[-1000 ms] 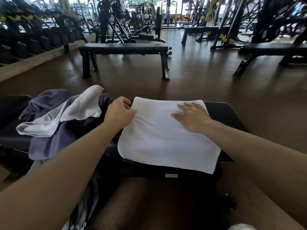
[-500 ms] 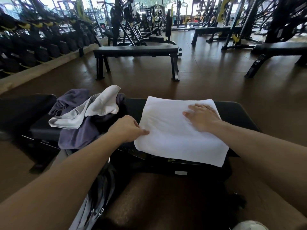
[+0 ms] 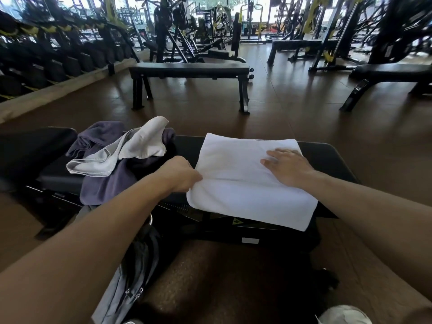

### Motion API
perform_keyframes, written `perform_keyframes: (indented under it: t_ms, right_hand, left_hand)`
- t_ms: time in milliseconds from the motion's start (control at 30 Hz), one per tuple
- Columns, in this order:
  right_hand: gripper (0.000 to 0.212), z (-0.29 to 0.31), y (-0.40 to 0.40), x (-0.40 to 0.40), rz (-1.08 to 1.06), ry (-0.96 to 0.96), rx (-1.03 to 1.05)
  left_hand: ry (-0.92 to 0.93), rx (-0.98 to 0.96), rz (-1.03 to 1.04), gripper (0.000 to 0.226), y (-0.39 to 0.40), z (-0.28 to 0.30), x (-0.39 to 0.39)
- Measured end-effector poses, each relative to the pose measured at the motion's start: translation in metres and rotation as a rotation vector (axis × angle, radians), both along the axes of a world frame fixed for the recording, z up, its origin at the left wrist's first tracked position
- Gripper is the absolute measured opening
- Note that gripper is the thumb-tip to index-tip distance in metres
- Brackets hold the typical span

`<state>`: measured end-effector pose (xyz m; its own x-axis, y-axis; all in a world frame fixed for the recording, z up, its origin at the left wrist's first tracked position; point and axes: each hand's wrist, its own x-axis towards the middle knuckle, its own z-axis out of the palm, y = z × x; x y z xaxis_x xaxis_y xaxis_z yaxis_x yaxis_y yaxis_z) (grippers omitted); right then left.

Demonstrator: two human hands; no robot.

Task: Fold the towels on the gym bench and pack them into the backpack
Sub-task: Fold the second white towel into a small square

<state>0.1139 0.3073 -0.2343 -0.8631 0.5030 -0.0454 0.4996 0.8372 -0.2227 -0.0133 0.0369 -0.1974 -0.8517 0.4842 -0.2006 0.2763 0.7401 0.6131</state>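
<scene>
A white towel point(image 3: 247, 181) lies folded flat across the black bench point(image 3: 327, 160), its near edge hanging a little over the bench's front. The left hand point(image 3: 180, 174) pinches the towel's left edge, fingers curled round the cloth. The right hand point(image 3: 288, 168) rests flat on the towel's right part, fingers straight and spread. To the left on the same bench sits a heap: a purple towel point(image 3: 102, 183) with a grey towel point(image 3: 131, 150) draped over it. Below the bench, by the left forearm, a grey backpack point(image 3: 131, 277) stands on the brown floor point(image 3: 304, 118). Another bench point(image 3: 189, 69) stands farther off.
</scene>
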Motion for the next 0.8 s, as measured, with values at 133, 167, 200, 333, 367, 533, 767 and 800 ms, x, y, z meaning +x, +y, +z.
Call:
perform_keyframes:
  t_ms: [133, 167, 200, 333, 367, 533, 767, 800]
  right_hand:
    - [0.061, -0.002, 0.002, -0.002, -0.001, 0.012, -0.002]
    - [0.061, -0.003, 0.003, -0.002, -0.005, 0.019, -0.001]
    - [0.061, -0.004, 0.004, -0.002, -0.009, 0.019, -0.003]
    - [0.061, -0.001, 0.009, -0.001, -0.027, 0.047, -0.017]
    - [0.059, 0.001, 0.013, 0.000, -0.063, 0.091, 0.005]
    - [0.060, 0.011, 0.043, 0.014, -0.387, 0.181, 0.038]
    - [0.060, 0.001, 0.068, 0.005, -0.418, 0.111, -0.169]
    - [0.054, 0.004, 0.066, 0.001, -0.438, 0.165, -0.209]
  left_hand:
    - [-0.003, -0.073, -0.010, 0.016, -0.004, 0.003, 0.002]
    - [0.017, -0.103, -0.014, 0.018, -0.005, 0.005, 0.003]
    - [0.034, -0.133, -0.021, 0.020, -0.007, 0.007, 0.004]
    - [0.051, -0.261, -0.066, 0.030, -0.011, 0.009, 0.006]
    - [0.058, -0.276, -0.066, 0.029, -0.011, 0.010, 0.005]
    - [0.299, -0.449, -0.064, 0.030, -0.012, 0.015, 0.008]
    - [0.817, 0.116, -0.539, 0.044, 0.035, -0.014, 0.048]
    - [0.812, 0.142, -0.694, 0.054, 0.045, -0.024, 0.063]
